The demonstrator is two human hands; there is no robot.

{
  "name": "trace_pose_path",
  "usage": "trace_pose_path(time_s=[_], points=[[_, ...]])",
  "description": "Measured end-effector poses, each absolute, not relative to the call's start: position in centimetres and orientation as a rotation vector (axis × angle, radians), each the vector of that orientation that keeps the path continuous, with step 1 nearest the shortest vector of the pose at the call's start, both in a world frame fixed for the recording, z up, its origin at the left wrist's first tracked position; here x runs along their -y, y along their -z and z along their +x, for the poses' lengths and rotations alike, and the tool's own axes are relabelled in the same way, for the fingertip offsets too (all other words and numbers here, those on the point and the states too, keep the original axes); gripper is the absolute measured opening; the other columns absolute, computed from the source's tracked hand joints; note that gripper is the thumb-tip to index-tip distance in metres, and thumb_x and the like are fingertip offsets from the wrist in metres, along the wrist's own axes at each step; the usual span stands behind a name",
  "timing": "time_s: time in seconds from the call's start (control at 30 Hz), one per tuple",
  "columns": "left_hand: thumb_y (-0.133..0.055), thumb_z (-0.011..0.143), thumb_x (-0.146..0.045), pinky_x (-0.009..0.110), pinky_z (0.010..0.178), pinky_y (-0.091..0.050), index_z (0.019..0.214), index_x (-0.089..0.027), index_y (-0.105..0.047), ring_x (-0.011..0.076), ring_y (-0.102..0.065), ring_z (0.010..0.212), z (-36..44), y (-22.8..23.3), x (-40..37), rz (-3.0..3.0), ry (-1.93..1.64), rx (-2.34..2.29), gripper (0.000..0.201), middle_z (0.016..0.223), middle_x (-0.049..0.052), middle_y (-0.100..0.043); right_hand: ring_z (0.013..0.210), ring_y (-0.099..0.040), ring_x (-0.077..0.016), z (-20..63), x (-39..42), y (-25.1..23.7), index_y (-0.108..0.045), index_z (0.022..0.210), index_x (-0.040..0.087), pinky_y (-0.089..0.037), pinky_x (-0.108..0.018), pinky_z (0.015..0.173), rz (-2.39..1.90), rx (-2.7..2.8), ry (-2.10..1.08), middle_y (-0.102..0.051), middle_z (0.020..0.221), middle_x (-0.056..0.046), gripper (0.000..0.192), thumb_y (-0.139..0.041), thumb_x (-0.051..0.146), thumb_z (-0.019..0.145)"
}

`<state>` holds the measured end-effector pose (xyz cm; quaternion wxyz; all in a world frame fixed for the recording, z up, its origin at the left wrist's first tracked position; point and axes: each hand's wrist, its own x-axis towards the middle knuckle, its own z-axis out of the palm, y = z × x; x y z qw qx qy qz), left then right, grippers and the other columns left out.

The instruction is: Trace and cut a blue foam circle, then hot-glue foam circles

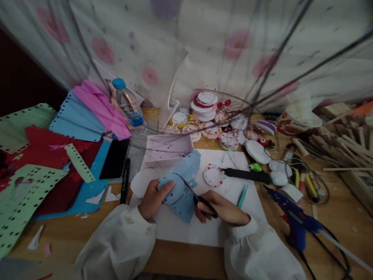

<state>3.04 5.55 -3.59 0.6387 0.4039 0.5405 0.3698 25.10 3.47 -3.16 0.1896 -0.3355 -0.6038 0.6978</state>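
My left hand (153, 199) grips a light blue punched paper sheet (183, 184) by its left edge, holding it up over a white sheet (233, 212) on the wooden table. My right hand (223, 210) is closed in the handles of black scissors (196, 194), whose blades lie across the blue paper. A small decorated round disc (213, 175) lies on the white sheet just beyond the scissors. Both sleeves are white.
Stacked coloured papers (58, 155), a black phone (115, 158), a black marker (125, 181) and a water bottle (129, 105) sit left. Decorated discs (204, 116) are piled behind. A blue glue gun (294, 217), black-handled tool (247, 175), paper cup (297, 120) and wooden sticks (344, 144) lie right.
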Motion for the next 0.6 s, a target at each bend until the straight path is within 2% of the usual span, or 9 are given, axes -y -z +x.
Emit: trace_pose_path(time_s=[0.33, 0.6], points=[[-0.070, 0.066, -0.046, 0.020, 0.043, -0.031, 0.052, -0.017, -0.046, 0.0067, -0.034, 0.043, 3.0, 3.7, -5.7, 0.938, -0.840, -1.210, 0.041, 0.046, -0.006, -0.037, 0.046, -0.037, -0.0060, 25.2, -3.3, 3.6, -0.057, 0.062, 0.012, -0.027, -0.020, 0.046, -0.945, 1.621, -2.023, -0.050, 0.054, 0.001, 0.055, -0.043, 0.060, 0.087], [-0.069, 0.067, -0.044, 0.021, 0.045, -0.034, 0.049, -0.015, -0.049, 0.0080, -0.039, 0.045, 2.7, 3.5, -5.5, 1.008, -0.786, -1.208, 0.040, 0.048, -0.004, -0.043, 0.043, -0.036, -0.0057, 25.1, -3.5, 3.0, -0.058, 0.057, 0.012, -0.025, -0.021, 0.045, -0.914, 1.691, -1.971, -0.044, 0.047, 0.004, 0.063, -0.043, 0.068, 0.082]])
